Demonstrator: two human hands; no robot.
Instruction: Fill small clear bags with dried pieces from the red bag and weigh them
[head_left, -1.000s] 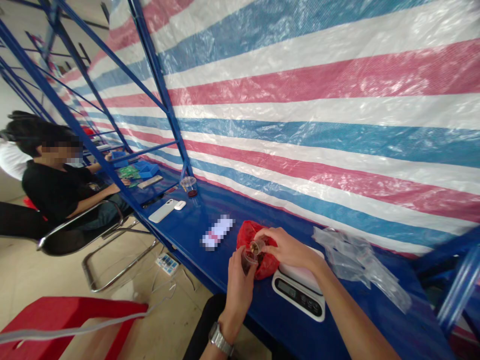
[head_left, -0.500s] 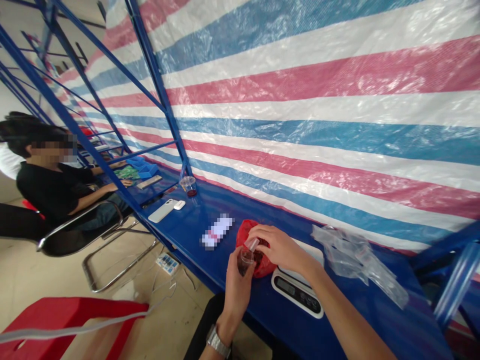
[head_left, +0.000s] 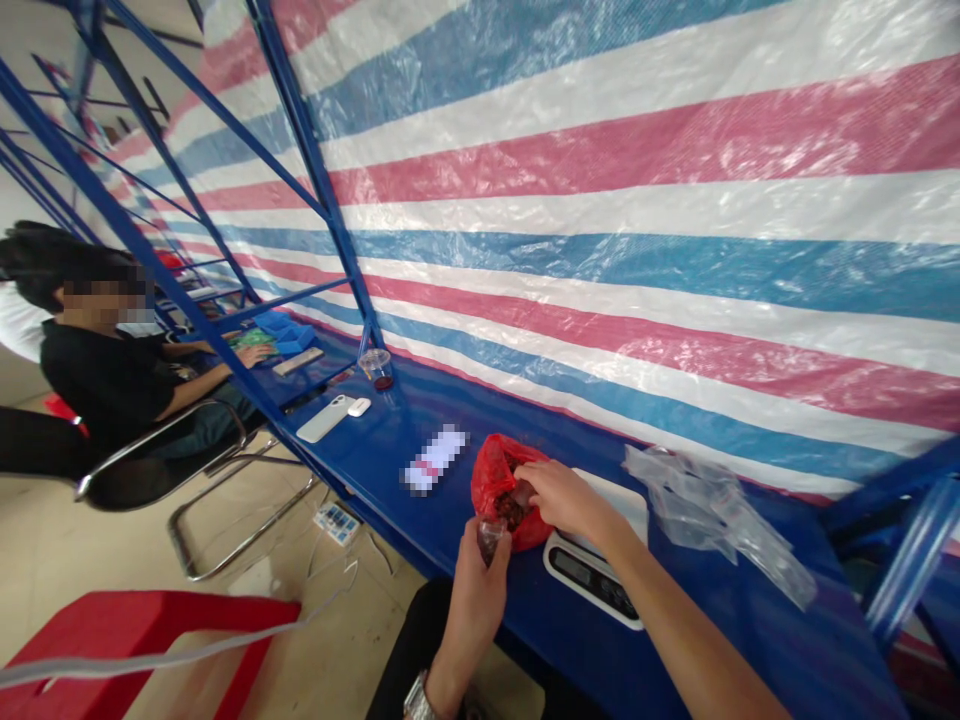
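Right hand (head_left: 564, 497) has its fingers down in the mouth of the red bag (head_left: 501, 492), closed on something dark I can't make out. Left hand (head_left: 477, 580) grips a small clear cup (head_left: 491, 533) upright, just below and touching the bag. Bag leans against the scale (head_left: 596, 570)'s left edge on the table (head_left: 420, 440). Cup contents unclear.

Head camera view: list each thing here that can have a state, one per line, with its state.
red bag: open at the mouth, dark contents showing.
right hand: fingers in the bag's mouth.
left hand: closed grip on a small clear cup.
small clear cup: upright, held beside the bag.
scale: display too blurred to read.
clear bags: loose, crumpled pile.
phone: lying flat.
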